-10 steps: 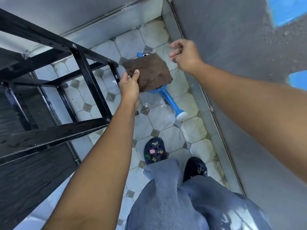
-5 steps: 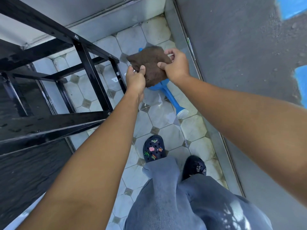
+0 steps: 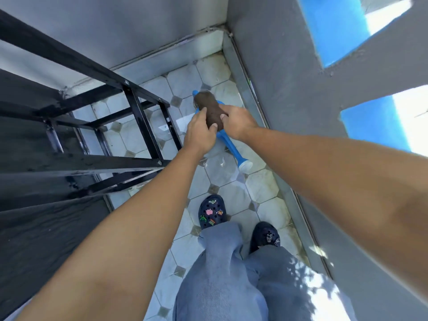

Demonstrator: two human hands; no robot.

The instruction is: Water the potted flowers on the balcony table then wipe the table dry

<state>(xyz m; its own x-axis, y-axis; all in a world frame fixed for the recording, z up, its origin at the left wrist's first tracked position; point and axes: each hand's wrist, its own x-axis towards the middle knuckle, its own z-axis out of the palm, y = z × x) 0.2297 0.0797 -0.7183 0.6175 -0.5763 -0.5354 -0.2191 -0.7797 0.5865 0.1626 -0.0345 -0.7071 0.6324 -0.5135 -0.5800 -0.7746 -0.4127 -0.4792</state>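
Observation:
A brown cloth point(image 3: 209, 108) is bunched into a narrow roll between both hands, held out over the tiled floor. My left hand point(image 3: 200, 130) grips its near left side and my right hand point(image 3: 237, 122) grips its right side, thumbs on the cloth. Directly below lies a blue watering can point(image 3: 231, 147) on the tiles, its white-tipped spout pointing toward my feet. The black balcony table point(image 3: 76, 163) stands at the left, its wet dark top and metal frame visible. No flower pots show in this frame.
A grey wall point(image 3: 289, 93) with blue openings runs along the right, close to my right arm. Pale octagonal floor tiles point(image 3: 231, 195) look wet around the can. My two dark clogs point(image 3: 212, 213) stand below the hands.
The cloth was spread flat in my left hand alone a second ago. My right hand came over and took hold, and the cloth is now gathered into a tight roll between both hands.

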